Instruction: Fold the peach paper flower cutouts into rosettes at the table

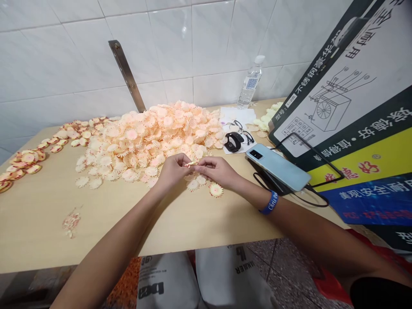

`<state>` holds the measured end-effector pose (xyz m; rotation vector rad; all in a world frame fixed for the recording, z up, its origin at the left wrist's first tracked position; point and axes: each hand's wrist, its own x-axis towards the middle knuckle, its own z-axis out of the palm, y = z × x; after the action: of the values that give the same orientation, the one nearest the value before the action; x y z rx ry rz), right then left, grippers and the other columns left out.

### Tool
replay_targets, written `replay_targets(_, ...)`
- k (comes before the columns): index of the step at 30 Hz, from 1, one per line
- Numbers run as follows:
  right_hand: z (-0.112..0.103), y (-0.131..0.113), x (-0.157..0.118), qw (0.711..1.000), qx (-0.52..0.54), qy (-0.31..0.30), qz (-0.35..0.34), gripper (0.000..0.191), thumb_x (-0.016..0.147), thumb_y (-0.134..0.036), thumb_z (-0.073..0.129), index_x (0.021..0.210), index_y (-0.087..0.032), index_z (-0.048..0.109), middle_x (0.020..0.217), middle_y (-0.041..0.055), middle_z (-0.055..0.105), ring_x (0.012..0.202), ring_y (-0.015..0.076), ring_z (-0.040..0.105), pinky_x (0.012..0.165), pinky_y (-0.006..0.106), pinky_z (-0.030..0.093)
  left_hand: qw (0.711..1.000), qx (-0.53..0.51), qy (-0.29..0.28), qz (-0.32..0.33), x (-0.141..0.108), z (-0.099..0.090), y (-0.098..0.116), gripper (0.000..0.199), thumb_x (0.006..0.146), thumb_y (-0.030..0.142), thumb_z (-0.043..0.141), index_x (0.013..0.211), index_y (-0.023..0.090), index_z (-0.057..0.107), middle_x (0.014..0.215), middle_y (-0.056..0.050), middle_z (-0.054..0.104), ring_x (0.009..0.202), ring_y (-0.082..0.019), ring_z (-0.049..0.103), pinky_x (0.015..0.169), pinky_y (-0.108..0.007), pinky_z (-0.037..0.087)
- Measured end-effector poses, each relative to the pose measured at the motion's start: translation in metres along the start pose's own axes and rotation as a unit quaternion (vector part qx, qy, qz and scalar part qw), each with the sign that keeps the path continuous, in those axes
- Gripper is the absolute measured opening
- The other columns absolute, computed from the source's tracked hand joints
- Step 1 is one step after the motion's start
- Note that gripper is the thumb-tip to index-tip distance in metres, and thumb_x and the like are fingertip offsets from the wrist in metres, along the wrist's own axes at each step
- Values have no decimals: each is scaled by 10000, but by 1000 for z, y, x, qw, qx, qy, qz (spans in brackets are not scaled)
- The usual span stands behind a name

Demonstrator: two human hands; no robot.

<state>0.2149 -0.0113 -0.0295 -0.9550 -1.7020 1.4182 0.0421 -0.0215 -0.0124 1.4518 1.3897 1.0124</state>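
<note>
My left hand (174, 168) and my right hand (219, 170) meet over the table (199, 223), both closed in a pinch. Between their fingertips is a small flower-shaped piece (191, 164), pale with reddish edges, seen nearly edge-on. Just behind my hands rises a large heap of similar pale pink flower-shaped pieces (154, 133). One yellowish piece with a red rim (216, 189) lies on the table under my right wrist, and a few paler ones lie beside it.
Rows of red-edged pieces (28, 159) lie on the left, with small scraps (71, 222) nearer the front. At right are a phone (278, 166) with a cable, a black watch (233, 142), glasses (247, 137), a water bottle (251, 83) and a large printed carton (347, 98).
</note>
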Motion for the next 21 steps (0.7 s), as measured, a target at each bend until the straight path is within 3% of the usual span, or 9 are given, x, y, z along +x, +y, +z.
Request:
replay_targets(5,-4,5,3,999,3,27,-17,328,753,-479,674,717,-161,606,603,-20,532,527,99,456,488,239,333,996,-57,-71,-10,-1,-4,3,349,678,477,699,608,143,627,592,-18,621,614,-154,616,612,-269,512)
replay_targets(8,-7,9,5,998,-6,53,-41,313,795,-472,640,715,-174,590,594,-22,524,528,104,458,496,244,341,990,-88,-109,-19,0,-5,3,371,644,512,740,673,147,675,676,-31,673,629,-145,610,665,-288,533)
replay_targets(11,-9,10,6,997,-2,64,-46,310,804,-472,637,715,-182,569,591,-29,507,528,104,457,502,245,349,989,-96,-98,-48,2,-5,0,373,572,477,803,668,146,661,644,-27,666,584,-136,597,629,-282,517)
replay_targets(15,-5,7,3,998,7,53,-46,300,774,-457,678,728,-179,577,615,-30,513,540,99,447,503,240,335,997,-56,-28,-33,2,-4,-2,400,527,418,842,582,164,539,511,20,569,501,-111,541,511,-226,415)
replay_targets(18,-1,6,2,998,9,32,-47,250,729,-391,727,784,-174,617,702,-11,580,598,106,492,545,242,371,1000,16,4,8,-1,-3,0,456,628,452,776,509,176,433,432,57,442,438,-74,425,464,-203,313)
replay_targets(21,-1,6,2,998,-2,19,-61,192,767,-354,681,810,-170,644,750,4,608,639,114,524,578,247,399,998,44,-37,24,-3,-1,2,419,729,489,671,529,170,486,451,42,466,454,-84,427,475,-214,318)
